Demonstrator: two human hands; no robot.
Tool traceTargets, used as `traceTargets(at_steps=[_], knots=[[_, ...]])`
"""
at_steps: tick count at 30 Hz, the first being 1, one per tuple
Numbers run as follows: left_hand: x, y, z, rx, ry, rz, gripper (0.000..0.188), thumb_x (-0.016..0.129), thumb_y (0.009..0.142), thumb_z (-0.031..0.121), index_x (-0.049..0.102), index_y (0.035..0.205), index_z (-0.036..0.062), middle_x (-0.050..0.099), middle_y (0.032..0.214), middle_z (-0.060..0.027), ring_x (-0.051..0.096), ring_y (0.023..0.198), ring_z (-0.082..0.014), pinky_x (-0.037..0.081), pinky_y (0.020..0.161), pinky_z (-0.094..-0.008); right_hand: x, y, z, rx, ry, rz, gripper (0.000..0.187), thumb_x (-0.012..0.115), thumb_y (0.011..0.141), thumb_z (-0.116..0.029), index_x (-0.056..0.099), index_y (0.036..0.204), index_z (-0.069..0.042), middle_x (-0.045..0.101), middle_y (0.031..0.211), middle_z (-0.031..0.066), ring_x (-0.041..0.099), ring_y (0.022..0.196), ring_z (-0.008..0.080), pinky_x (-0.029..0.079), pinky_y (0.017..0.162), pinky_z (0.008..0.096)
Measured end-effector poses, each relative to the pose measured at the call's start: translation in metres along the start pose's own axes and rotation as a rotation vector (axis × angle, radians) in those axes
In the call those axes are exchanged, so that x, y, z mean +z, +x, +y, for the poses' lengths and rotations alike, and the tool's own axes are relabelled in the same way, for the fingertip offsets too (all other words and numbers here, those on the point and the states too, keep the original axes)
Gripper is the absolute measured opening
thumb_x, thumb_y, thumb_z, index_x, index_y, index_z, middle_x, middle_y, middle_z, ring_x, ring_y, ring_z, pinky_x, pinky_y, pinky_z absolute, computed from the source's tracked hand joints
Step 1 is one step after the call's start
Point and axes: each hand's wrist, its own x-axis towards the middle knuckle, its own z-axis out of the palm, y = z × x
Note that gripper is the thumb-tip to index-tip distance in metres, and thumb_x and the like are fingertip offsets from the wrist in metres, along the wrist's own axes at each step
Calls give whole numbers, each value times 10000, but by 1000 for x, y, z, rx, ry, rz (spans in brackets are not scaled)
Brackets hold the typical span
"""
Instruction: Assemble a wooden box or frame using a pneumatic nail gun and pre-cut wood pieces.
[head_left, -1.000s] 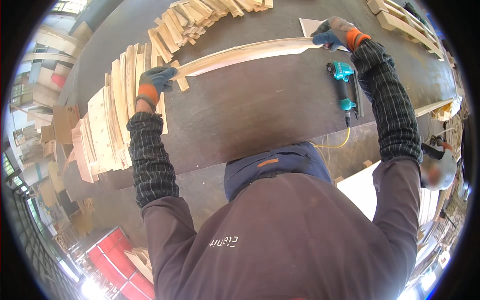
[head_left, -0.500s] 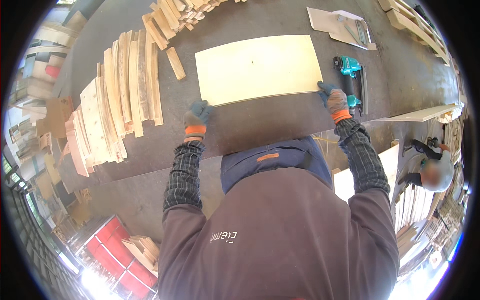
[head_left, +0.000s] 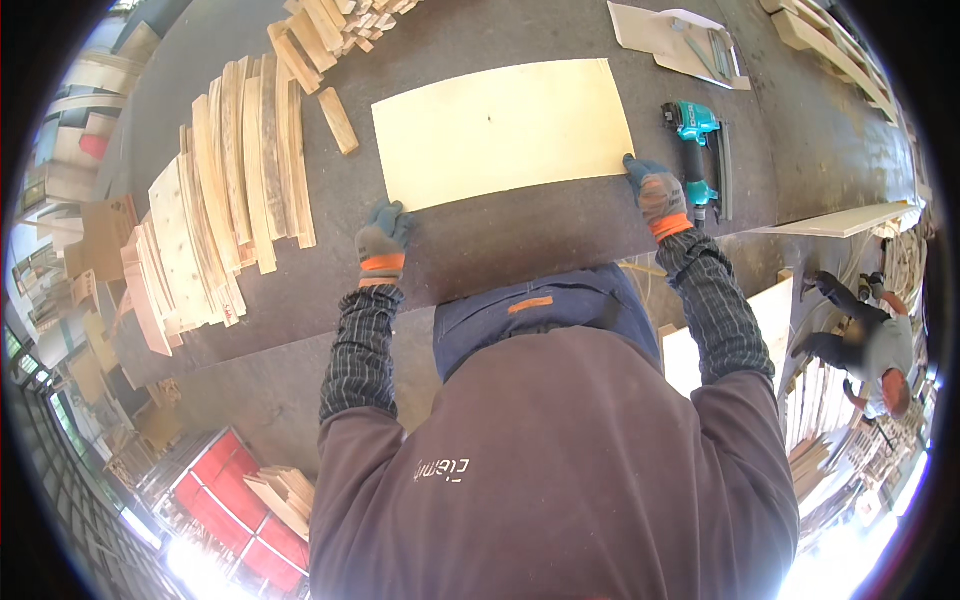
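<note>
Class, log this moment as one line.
left hand: at pale panel, near-left corner | right hand: near-right corner | panel: on dark table | teal tool: right of panel

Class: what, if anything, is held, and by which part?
Pale board: left hand at near left corner, right hand at near right corner; whether either grips it cannot be told.

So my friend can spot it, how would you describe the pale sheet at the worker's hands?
Find the large dark table, then the gloved left hand and right hand at its near side. The pale yellow sheet is just beyond them, with a near corner at each. It is one broad rectangle, unlike the narrow wood strips grouped to its left.
</note>
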Motion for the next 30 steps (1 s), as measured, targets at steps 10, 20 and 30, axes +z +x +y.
traceTargets(at_steps=[10, 20, 30], knots=[[19, -9, -6, -165, -219, 67, 202, 751, 906, 73, 741, 1103, 28, 738, 1042, -162, 722, 874, -308, 575, 755, -363, 5, 0, 1, 78, 49, -50, 292, 487, 1086, -243, 674, 1276, -124, 740, 1096, 159, 710, 962, 362, 566, 884, 445], [13, -7, 2, -210, -465, 30, 154, 714, 942, -10, 745, 1092, 4, 692, 1039, -58, 640, 832, -128, 520, 708, -256, 6, 4, 2, 192, 287, 98, 228, 624, 1040, -225, 763, 1153, -84, 773, 996, 134, 721, 857, 280, 555, 782, 392], [12, -9, -20, -423, -728, -10, 85, 690, 969, 9, 741, 1037, 15, 658, 1008, -12, 608, 781, -92, 489, 654, -230, -15, 14, -11, 232, 147, -223, 364, 479, 1092, -345, 699, 1232, -92, 750, 1106, 182, 718, 981, 367, 560, 904, 423]])
